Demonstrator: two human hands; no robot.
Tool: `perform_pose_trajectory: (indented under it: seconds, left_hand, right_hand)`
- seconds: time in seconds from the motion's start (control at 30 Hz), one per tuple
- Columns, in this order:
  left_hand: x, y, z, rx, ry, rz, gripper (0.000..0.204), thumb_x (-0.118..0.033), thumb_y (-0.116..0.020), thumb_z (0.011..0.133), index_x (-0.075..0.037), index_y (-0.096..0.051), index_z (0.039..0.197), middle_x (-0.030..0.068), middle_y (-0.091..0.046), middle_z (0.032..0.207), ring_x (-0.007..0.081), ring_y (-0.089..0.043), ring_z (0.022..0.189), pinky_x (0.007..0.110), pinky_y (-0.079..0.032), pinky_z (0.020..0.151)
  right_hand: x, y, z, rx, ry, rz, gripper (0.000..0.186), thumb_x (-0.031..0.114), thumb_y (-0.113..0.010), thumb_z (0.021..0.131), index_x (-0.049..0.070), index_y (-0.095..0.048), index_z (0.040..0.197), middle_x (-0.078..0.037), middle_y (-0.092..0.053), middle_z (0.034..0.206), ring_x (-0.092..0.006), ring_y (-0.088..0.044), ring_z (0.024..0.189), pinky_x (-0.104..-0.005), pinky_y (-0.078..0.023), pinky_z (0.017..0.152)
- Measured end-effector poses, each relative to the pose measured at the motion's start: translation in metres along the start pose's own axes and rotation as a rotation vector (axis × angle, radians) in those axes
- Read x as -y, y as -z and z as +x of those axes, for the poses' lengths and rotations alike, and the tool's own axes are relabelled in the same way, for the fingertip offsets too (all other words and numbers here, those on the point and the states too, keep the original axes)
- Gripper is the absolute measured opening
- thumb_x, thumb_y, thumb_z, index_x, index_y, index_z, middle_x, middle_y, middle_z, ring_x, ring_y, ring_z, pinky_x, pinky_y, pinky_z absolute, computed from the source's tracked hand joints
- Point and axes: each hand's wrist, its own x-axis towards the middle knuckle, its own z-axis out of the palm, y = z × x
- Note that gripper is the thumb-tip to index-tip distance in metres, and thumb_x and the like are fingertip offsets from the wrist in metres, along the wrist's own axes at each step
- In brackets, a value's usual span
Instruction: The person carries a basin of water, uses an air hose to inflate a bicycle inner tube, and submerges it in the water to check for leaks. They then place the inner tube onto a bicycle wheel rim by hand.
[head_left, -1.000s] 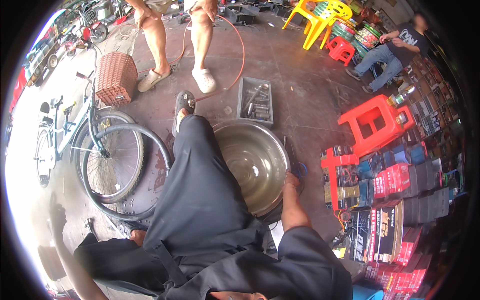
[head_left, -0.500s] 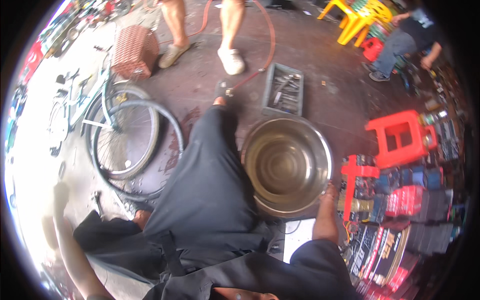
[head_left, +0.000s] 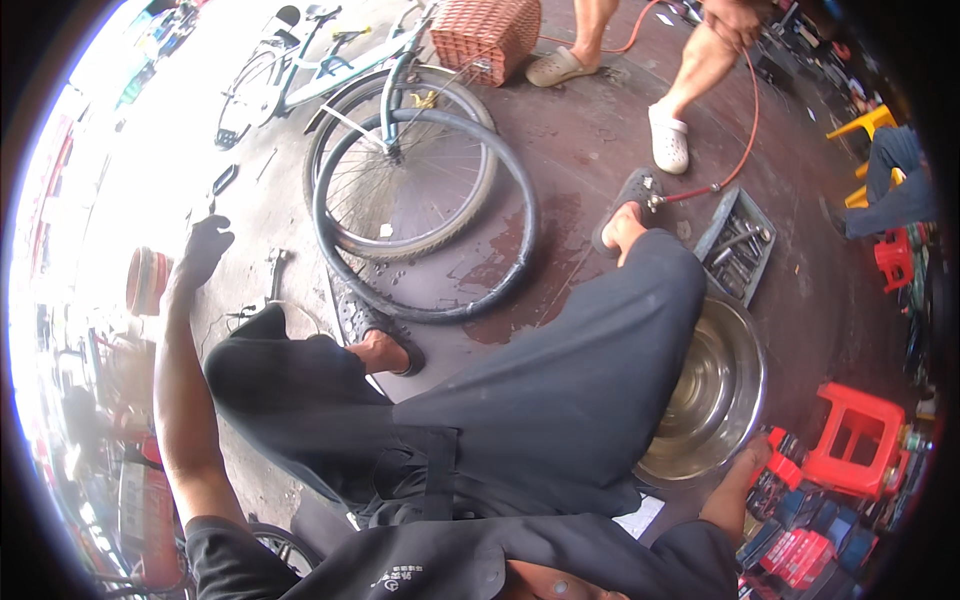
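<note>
Holding both hands well apart, the person is sitting with knees spread in dark trousers (head_left: 540,350). The left hand (head_left: 205,252) is hanging out to the left with its fingers loosely parted and nothing showing in it, near a red-and-white bucket (head_left: 148,282). The right hand (head_left: 748,466) is resting at the lower right rim of a metal basin (head_left: 715,385); whether its fingers are gripping the rim, one cannot tell. The basin is standing on the floor to the right of the person's right leg, which is partly hiding it. Just beyond it, a grey tray (head_left: 762,272) is holding metal tools. Ahead on the left, a black tyre-like ring (head_left: 534,215) is lying across the bicycle's front wheel (head_left: 484,135). Another person's legs (head_left: 700,75) are standing ahead in pale clogs (head_left: 668,140), and a red stool (head_left: 862,404) is standing at the right.
</note>
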Motion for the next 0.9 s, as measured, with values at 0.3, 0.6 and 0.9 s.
perform_pose_trajectory:
  seconds: [0.3, 0.6, 0.9]
  left_hand:
    - [0.039, -0.001, -0.032, -0.028, 0.123, -0.249, 0.033, -0.018, -0.062, 0.084, 0.002, -0.061, 0.111, 0.0124, -0.066, 0.088, 0.0165, -0.061, 0.072, 0.031, -0.051, 0.065]
    - [0.036, -0.129, -0.04, 0.279, 0.144, -0.181, 0.03, -0.022, -0.064, 0.086, -0.005, -0.065, 0.111, 0.0194, -0.069, 0.096, 0.0264, -0.067, 0.088, 0.037, -0.051, 0.08]
    - [0.016, -0.235, -0.025, 0.495, 0.153, -0.262, 0.032, -0.023, -0.062, 0.084, -0.012, -0.065, 0.114, 0.0146, -0.069, 0.094, 0.0295, -0.066, 0.092, 0.039, -0.05, 0.084]
  right_hand:
    - [0.374, 0.06, -0.11, 0.246, 0.985, 0.655, 0.04, 0.031, -0.067, 0.087, 0.0, -0.064, 0.112, -0.005, -0.063, 0.101, -0.0116, -0.053, 0.08, -0.0266, -0.043, 0.07]
    - [0.573, -0.028, -0.51, 0.42, 1.965, -0.25, 0.042, 0.025, -0.064, 0.084, 0.0, -0.06, 0.117, -0.02, -0.063, 0.118, -0.0312, -0.06, 0.111, -0.0388, -0.046, 0.095]
    - [0.41, -0.235, -0.665, 0.704, 2.196, -0.6, 0.049, 0.016, -0.069, 0.079, 0.003, -0.055, 0.124, -0.017, -0.053, 0.123, -0.0319, -0.05, 0.119, -0.0435, -0.041, 0.1]
